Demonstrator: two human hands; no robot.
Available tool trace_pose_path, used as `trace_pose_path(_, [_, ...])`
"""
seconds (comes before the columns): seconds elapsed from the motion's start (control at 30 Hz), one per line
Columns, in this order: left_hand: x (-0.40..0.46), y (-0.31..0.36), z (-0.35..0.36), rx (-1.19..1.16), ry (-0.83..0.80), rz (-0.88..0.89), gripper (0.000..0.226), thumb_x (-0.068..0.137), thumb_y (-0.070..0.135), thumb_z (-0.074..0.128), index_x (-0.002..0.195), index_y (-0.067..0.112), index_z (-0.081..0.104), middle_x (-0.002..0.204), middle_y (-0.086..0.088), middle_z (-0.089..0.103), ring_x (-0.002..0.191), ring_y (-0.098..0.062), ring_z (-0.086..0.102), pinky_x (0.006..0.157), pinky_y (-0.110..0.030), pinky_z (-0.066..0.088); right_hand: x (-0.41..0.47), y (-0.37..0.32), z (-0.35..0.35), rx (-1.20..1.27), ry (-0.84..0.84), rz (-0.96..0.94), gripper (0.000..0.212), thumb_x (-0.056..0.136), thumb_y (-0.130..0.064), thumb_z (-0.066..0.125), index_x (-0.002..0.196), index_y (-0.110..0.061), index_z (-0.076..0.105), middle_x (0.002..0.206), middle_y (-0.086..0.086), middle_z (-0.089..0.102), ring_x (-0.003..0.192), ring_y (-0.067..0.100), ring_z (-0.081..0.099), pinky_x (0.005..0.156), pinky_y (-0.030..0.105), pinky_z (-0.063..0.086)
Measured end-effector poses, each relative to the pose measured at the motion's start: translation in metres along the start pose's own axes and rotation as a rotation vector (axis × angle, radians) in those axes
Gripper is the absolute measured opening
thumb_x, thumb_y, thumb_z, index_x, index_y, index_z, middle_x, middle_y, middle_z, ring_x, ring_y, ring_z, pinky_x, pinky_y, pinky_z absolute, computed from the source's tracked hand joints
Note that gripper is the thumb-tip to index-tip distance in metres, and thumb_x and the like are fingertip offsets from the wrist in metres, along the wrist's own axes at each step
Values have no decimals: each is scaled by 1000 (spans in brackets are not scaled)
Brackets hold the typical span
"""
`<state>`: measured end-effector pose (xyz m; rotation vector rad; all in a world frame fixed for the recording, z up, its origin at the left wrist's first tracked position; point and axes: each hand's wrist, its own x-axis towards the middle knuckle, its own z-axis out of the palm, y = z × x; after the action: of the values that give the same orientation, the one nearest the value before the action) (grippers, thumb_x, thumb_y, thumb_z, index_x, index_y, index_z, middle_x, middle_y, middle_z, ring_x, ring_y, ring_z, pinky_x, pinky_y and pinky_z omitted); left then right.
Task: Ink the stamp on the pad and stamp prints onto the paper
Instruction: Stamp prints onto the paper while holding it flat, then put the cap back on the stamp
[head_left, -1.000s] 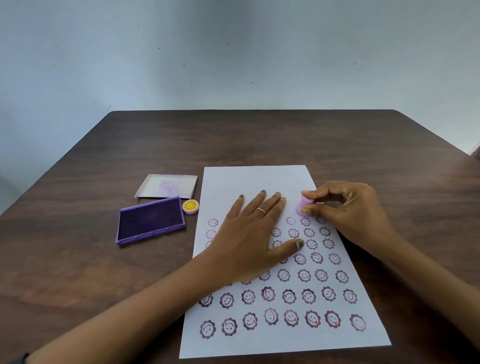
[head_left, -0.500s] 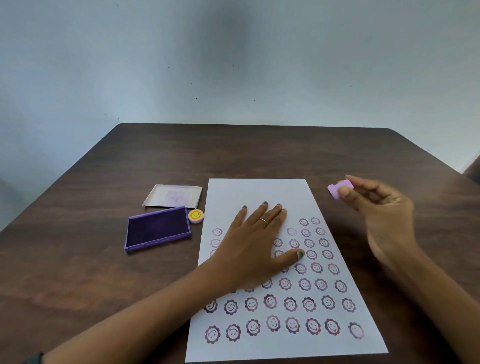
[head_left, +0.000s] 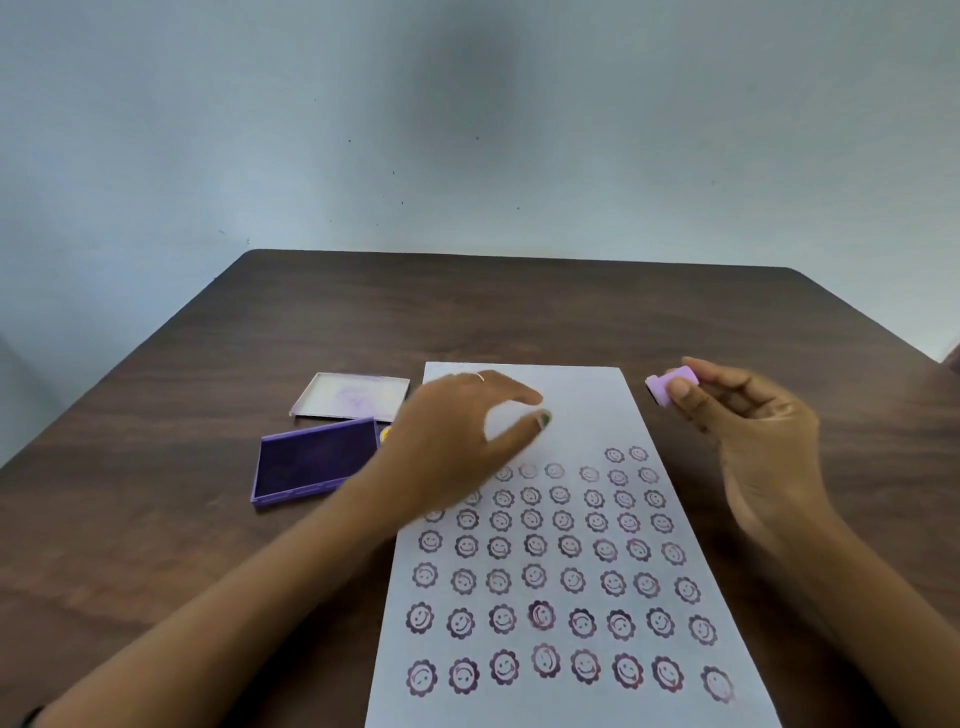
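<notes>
Pinching grip: the right hand (head_left: 748, 431) held the small lilac stamp (head_left: 671, 383) between thumb and fingertips (head_left: 678, 387), raised off the table (head_left: 519, 306) just past the right edge of the paper (head_left: 587, 405) (its inked face was turned away and could not be read).
Left hand: the left hand (head_left: 457, 436) hovered, blurred, over the sheet's upper left part, fingers loosely spread and holding nothing; whether the fingertips touched the paper could not be told. A ring showed on one finger.
Stamp position: beside the sheet's upper right corner, well apart from the ink pad (head_left: 317, 462), which lay open on the far side of the left hand.
Ink pad: one purple pad, lying left of the paper, its dark surface exposed; one clear lid (head_left: 350, 396) lay just behind it, stained faintly violet.
Yellow item: one small round piece (head_left: 384, 434) peeked out between the pad and the left wrist, mostly hidden.
Paper: one white sheet, lengthwise on the dark wooden table, its top portion unprinted.
Prints: purple smiling-flower marks (head_left: 535, 545) filled the lower part in rows of about eight; seven full rows could be counted, with two more prints above at the right (some lay hidden under the left hand).
</notes>
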<state>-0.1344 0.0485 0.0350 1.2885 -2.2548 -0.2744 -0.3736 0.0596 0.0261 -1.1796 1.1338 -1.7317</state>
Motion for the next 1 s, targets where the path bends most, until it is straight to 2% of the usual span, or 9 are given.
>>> trace_pose_path(0.07, [3, -14, -14, 35, 23, -19, 42, 90, 56, 40, 112, 31, 65, 117, 10, 67, 102, -6, 59, 82, -25, 43, 1, -4, 12, 17, -34, 17, 42, 59, -24, 78, 97, -9, 69, 88, 7, 75, 93, 29, 69, 89, 37, 54])
trace_pose_path(0.13, [5, -28, -26, 51, 28, -48, 38, 90, 54, 45, 109, 30, 66, 113, 10, 69, 96, -6, 61, 79, -29, 47, 3, -7, 28, 59, -85, 33, 38, 60, -22, 78, 96, -10, 69, 87, 7, 76, 91, 27, 70, 87, 35, 55])
trace_pose_path(0.37, [5, -58, -48, 64, -86, -145, 36, 81, 55, 58, 107, 32, 67, 98, 18, 67, 94, -3, 59, 86, -36, 51, 18, -13, 88, 200, -213, 89, 36, 61, -14, 76, 96, -5, 68, 85, 11, 75, 89, 31, 70, 82, 31, 56])
trace_pose_path(0.57, [3, -67, -59, 92, -233, -186, 29, 72, 58, 67, 94, 38, 66, 104, 20, 63, 101, -5, 52, 85, -33, 44, 14, 3, 94, 133, -212, 120, 36, 60, -17, 75, 94, -8, 69, 94, 17, 73, 92, 32, 69, 88, 39, 55])
trace_pose_path(0.67, [2, -68, -60, 198, -304, -200, 33, 71, 59, 67, 95, 37, 65, 106, 21, 58, 103, -8, 48, 88, -33, 37, 15, 7, 86, 105, -183, 132, 36, 60, -18, 75, 95, -8, 69, 95, 17, 72, 93, 31, 69, 90, 42, 53])
trace_pose_path(0.83, [-1, -69, -60, 325, -323, -189, 30, 70, 60, 65, 92, 40, 60, 91, 24, 44, 98, -7, 38, 91, -32, 28, 15, 6, 84, 73, -180, 108, 35, 60, -20, 75, 93, -10, 70, 91, 14, 74, 89, 28, 70, 85, 36, 56])
trace_pose_path(1.0, [-2, -70, -60, 346, -331, -192, 25, 72, 58, 65, 90, 42, 58, 98, 20, 53, 99, -8, 40, 98, -35, 28, 12, 6, 88, 24, -206, 57, 32, 58, -19, 77, 89, -13, 71, 84, 4, 76, 81, 18, 72, 69, 18, 55])
